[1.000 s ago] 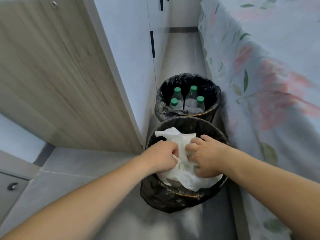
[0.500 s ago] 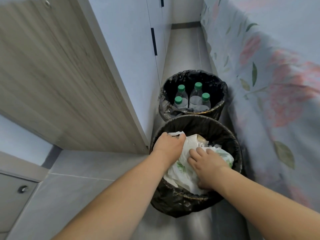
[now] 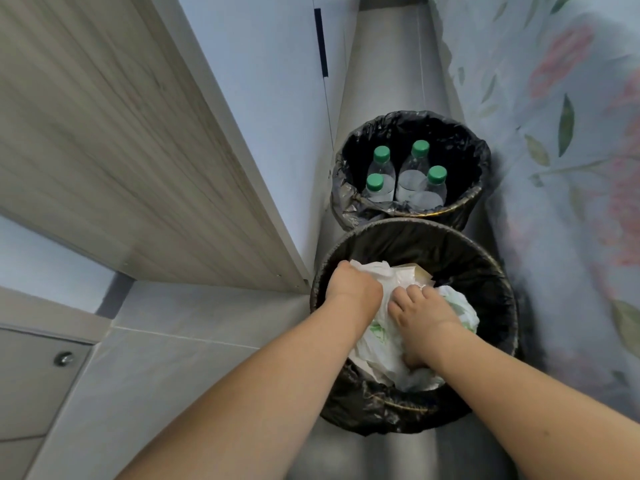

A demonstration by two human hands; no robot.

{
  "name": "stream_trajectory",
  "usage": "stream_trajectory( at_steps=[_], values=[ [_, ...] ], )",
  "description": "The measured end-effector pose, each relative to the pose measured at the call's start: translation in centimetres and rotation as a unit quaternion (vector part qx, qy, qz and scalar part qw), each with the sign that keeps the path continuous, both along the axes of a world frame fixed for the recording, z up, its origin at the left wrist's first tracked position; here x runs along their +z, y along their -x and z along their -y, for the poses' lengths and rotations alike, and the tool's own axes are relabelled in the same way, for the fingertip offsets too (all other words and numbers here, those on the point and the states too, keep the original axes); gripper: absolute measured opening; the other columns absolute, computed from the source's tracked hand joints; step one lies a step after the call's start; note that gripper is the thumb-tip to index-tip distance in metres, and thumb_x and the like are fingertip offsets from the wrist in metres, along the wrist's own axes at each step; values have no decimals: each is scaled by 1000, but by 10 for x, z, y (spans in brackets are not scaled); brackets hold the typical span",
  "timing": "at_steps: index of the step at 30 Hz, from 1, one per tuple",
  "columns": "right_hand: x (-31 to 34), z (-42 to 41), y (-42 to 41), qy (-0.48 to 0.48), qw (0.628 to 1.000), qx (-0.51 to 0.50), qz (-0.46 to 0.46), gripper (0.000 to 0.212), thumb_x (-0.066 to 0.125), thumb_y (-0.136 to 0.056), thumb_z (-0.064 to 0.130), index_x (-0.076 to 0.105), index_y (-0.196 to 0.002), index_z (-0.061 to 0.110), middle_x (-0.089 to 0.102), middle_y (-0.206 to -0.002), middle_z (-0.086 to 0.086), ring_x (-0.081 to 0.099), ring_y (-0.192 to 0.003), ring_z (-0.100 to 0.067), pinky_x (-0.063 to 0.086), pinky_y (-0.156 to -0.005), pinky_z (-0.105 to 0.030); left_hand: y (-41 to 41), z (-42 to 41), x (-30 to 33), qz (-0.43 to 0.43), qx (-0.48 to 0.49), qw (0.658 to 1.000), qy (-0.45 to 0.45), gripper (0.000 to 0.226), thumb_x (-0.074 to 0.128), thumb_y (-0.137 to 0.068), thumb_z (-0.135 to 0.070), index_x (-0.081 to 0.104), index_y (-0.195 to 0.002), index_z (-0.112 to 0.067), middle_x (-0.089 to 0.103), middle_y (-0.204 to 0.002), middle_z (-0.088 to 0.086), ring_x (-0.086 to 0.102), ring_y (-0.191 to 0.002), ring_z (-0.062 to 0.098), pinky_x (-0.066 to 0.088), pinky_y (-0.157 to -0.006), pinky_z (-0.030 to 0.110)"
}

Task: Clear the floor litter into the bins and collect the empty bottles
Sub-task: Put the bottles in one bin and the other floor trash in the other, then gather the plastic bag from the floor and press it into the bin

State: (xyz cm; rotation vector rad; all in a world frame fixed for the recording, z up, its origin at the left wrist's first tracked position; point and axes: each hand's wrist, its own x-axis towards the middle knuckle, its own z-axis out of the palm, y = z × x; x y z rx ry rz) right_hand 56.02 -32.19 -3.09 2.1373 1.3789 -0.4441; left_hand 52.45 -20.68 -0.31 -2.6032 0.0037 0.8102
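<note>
Both hands were deeper in the near bin (image 3: 491,271) than a second ago: left hand (image 3: 353,289) bunched tight on the white plastic bag (image 3: 384,344), right hand (image 3: 420,311) pressing it down, fingertips buried so its grip was anyone's guess. Four green-capped bottles (image 3: 405,178) stood in the far bin (image 3: 460,133), unchanged.

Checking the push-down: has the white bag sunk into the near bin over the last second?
Yes. The white bag has gone down: a second ago its top stood above the near bin's rim, now it lies below the rim.
</note>
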Motion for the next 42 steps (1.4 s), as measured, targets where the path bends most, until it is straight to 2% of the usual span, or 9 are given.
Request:
stream_trajectory(
  at_steps=[7, 11, 15, 19, 26, 28, 32, 39, 42],
  values=[
    [36, -7, 1, 39, 993, -85, -74, 82, 61, -75, 57, 35, -142, 16, 37, -135, -7, 35, -128, -28, 21, -112, -43, 23, -6, 27, 74, -54, 994, 59, 17, 48, -91, -7, 61, -95, -18, 65, -101, 1, 59, -94, 24, 39, -74, 33],
    [89, -17, -3, -39, 989, -119, -76, 43, 54, -83, 47, 56, -118, 23, 56, -116, -2, 54, -109, -24, 36, -96, -38, 55, -27, 43, 236, -69, 964, 103, 18, 51, -80, -10, 63, -93, -13, 64, -87, 5, 58, -81, 26, 44, -71, 35],
    [125, -37, 19, -192, 972, -118, -64, 36, 49, -88, 36, 53, -119, 18, 53, -117, -5, 55, -106, -28, 45, -79, -36, 101, -65, 59, 333, 44, 930, 150, 15, 57, -87, -19, 61, -97, -8, 62, -95, 11, 59, -87, 32, 49, -79, 41],
    [142, -87, 68, -260, 955, -64, -128, 42, 51, -87, 29, 49, -125, 15, 51, -122, -7, 50, -116, -30, 47, -92, -41, 170, -114, 82, 371, 172, 903, 131, 31, 51, -95, -27, 57, -116, -5, 58, -120, 14, 56, -109, 34, 45, -93, 42],
    [151, -204, 211, -268, 937, 32, -224, 61, 55, -88, 33, 34, -143, 16, 41, -142, -10, 41, -131, -31, 37, -107, -37, 350, -201, 100, 400, 323, 852, 99, 34, 46, -97, -27, 52, -123, -5, 54, -126, 13, 52, -114, 34, 44, -94, 40],
    [145, -231, 257, -258, 932, 63, -246, 62, 53, -90, 33, 31, -145, 16, 38, -145, -9, 38, -133, -30, 35, -109, -36, 411, -213, 95, 413, 384, 818, 113, 37, 46, -97, -28, 51, -127, -6, 53, -129, 13, 52, -115, 34, 44, -93, 39],
    [126, -270, 353, -224, 921, 126, -293, 62, 53, -91, 33, 31, -147, 16, 36, -150, -7, 36, -136, -25, 31, -111, -32, 532, -201, 79, 460, 537, 693, 142, 39, 47, -98, -27, 49, -133, -10, 51, -134, 13, 52, -118, 32, 42, -100, 38],
    [99, -289, 532, -114, 878, 283, -370, 58, 54, -91, 32, 34, -145, 19, 38, -147, -4, 41, -132, -23, 35, -108, -33, 709, -114, 50, 500, 684, 530, 27, 50, 35, -90, -29, 54, -128, -3, 57, -128, 16, 51, -119, 33, 36, -106, 37],
    [86, -285, 593, -70, 850, 348, -389, 59, 56, -90, 29, 35, -144, 17, 40, -146, -6, 42, -132, -24, 35, -108, -33, 751, -76, 27, 518, 747, 417, -15, 35, 44, -93, -17, 55, -124, -3, 58, -119, 16, 53, -111, 34, 40, -96, 38]
  ],
)
